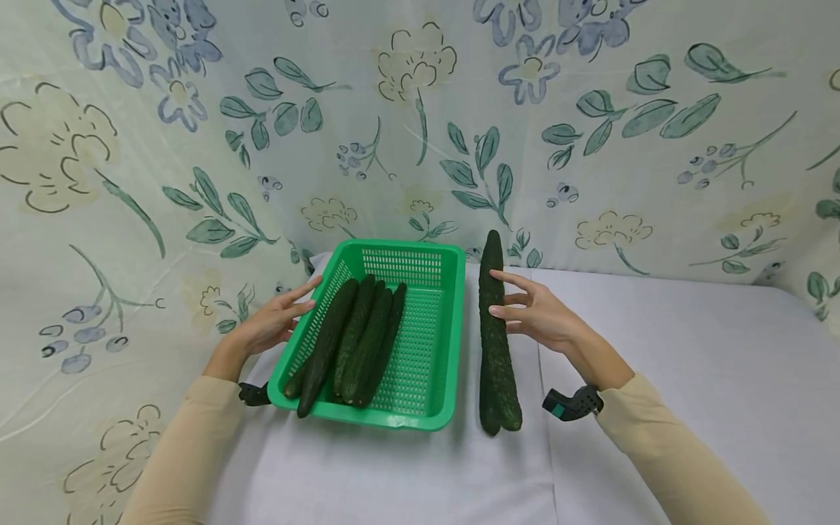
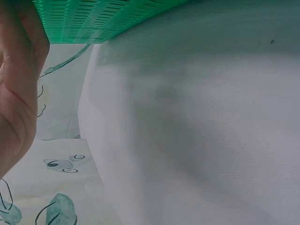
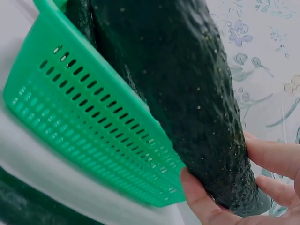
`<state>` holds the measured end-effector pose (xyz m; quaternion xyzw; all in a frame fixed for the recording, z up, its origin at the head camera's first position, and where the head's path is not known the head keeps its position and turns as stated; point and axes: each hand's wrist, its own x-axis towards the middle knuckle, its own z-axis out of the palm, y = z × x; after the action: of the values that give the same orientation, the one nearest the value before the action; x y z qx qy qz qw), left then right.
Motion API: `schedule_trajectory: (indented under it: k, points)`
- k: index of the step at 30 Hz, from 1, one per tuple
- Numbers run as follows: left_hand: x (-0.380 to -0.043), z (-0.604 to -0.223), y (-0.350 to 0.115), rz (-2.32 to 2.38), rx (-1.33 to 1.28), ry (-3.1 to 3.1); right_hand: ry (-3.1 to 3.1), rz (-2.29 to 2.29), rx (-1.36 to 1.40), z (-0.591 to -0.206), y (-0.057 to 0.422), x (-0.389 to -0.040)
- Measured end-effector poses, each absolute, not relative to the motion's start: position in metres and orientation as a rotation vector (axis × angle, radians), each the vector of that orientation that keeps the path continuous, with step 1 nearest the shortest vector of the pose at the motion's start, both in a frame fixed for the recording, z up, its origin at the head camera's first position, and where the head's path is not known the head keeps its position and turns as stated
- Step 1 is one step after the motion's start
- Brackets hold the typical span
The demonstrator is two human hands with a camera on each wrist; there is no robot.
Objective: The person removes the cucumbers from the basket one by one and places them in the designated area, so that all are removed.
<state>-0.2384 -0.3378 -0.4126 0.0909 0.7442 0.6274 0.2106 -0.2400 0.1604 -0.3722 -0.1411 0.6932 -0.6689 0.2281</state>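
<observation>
A long dark green cucumber [image 1: 494, 332] is pinched between the thumb and fingers of my right hand [image 1: 547, 317]. In the right wrist view the held cucumber [image 3: 183, 93] passes in front of the basket. A second cucumber [image 1: 488, 419] lies partly hidden beneath it. My left hand [image 1: 265, 324] touches the left side of the green plastic basket [image 1: 457, 343], its fingers reaching the rim without curling round it. Several cucumbers [image 1: 348, 343] lie lengthwise in the left half of the basket. In the left wrist view the left hand [image 2: 21, 89] is beside the basket's slotted wall [image 2: 93, 21].
A white cloth [image 1: 656, 350] covers the table. Behind it hangs a floral sheet [image 1: 420, 146], which also runs down the left side. Each wrist wears a black band, the right band [image 1: 574, 403] and the left band [image 1: 254, 394].
</observation>
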Motion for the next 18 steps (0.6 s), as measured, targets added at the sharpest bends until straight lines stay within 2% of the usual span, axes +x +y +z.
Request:
schedule_trajectory:
  k: [18]
  points:
    - [-0.239, -0.413, -0.337, 1.75, 0.244, 2.056, 1.935, -1.857, -0.311, -0.398, 0.186, -0.235]
